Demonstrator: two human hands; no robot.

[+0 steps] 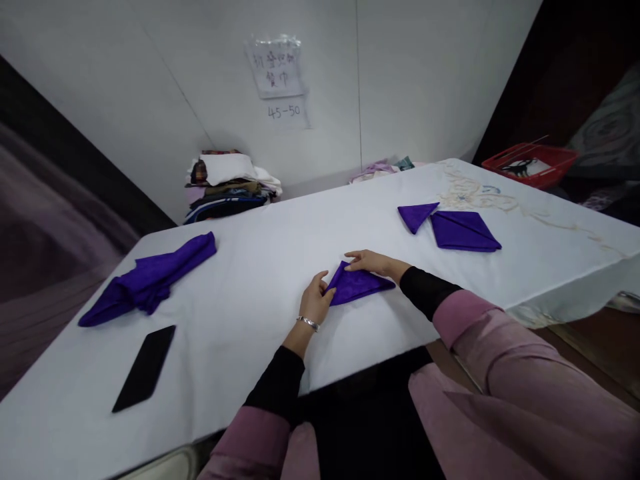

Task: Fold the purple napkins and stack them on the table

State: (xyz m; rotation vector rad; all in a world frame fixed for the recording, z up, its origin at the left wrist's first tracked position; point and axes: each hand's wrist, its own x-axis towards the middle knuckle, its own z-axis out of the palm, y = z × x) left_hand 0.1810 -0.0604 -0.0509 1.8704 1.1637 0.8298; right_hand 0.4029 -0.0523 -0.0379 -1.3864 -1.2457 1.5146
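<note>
A purple cloth napkin (357, 285), folded into a triangle, lies on the white-covered table (240, 293) near its front edge. My left hand (316, 299), with a silver bracelet at the wrist, holds the napkin's left edge, thumb on top. At the upper corner, my right hand (371, 262) grips the cloth between thumb and fingers. Farther right are a small folded purple triangle (417, 217) and a larger folded purple piece (465, 231) with a diagonal seam. A loose, crumpled purple cloth (155, 277) rests at the left.
A black phone-like slab (145, 368) lies at the front left. Stacked folded clothes (227, 183) stand against the wall, with more cloth (375, 171) farther right. A red basket (540, 170) holding scissors is beyond the right end. Handwritten paper signs (277, 73) hang on the wall.
</note>
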